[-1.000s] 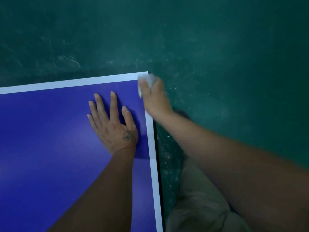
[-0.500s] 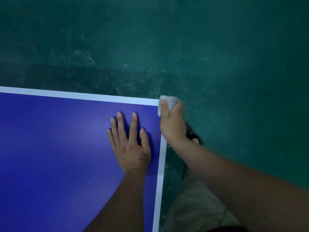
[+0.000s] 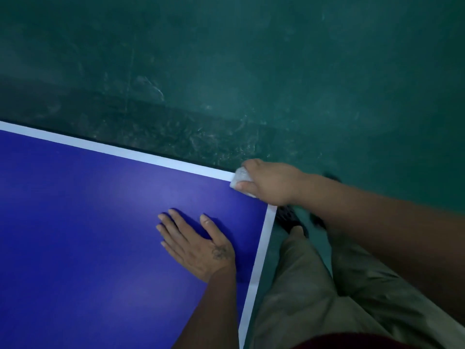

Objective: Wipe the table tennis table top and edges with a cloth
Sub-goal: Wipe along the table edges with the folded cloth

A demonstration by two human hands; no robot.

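maybe the small cloth point(image 3: 238, 178), squeezed in the right hand point(image 3: 270, 182) at the table point(image 3: 75, 222) corner, slips off the edge while the left hand point(image 3: 196, 243) lies flat.

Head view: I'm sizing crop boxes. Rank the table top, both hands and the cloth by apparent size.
1. table top
2. left hand and right hand: too alike to rank, one flat, one curled
3. cloth, partly hidden
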